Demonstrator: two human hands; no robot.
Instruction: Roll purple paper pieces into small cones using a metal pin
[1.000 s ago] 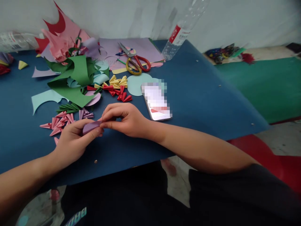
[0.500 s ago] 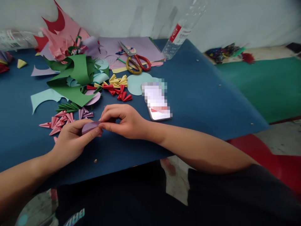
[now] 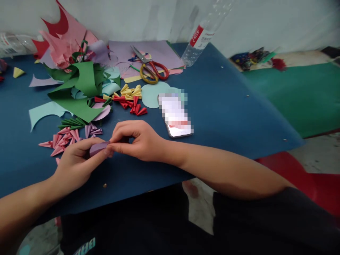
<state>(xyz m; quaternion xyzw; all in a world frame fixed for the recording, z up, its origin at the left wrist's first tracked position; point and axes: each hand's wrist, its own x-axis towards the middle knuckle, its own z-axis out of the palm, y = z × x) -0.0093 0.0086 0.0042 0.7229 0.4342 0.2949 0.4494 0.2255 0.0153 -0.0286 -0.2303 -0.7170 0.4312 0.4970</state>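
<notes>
A piece of purple paper (image 3: 97, 149), curled round, is held between my two hands near the table's front edge. My left hand (image 3: 78, 161) is closed around its wide end, thumb along the front. With thumb and fingertips, my right hand (image 3: 136, 140) pinches the narrow end, whose tip is hidden. Just behind my left hand lie several pink paper cones (image 3: 65, 139), with green cones (image 3: 73, 123) and purple cones (image 3: 91, 130) beside them. Farther back are red cones (image 3: 135, 106) and yellow cones (image 3: 131, 92).
Cut green paper (image 3: 86, 78) and crumpled pink paper (image 3: 62, 53) are heaped at the back left. Scissors (image 3: 148, 65) lie on purple sheets (image 3: 159, 47). A phone (image 3: 176, 117) rests on pale blue paper discs (image 3: 151, 94). A plastic bottle (image 3: 198, 42) stands by the wall; another bottle (image 3: 20, 44) lies left.
The view has shifted slightly, so the things on the table appear a little farther left. Both hands keep hold of the purple paper, with only a slight shift in the fingers.
</notes>
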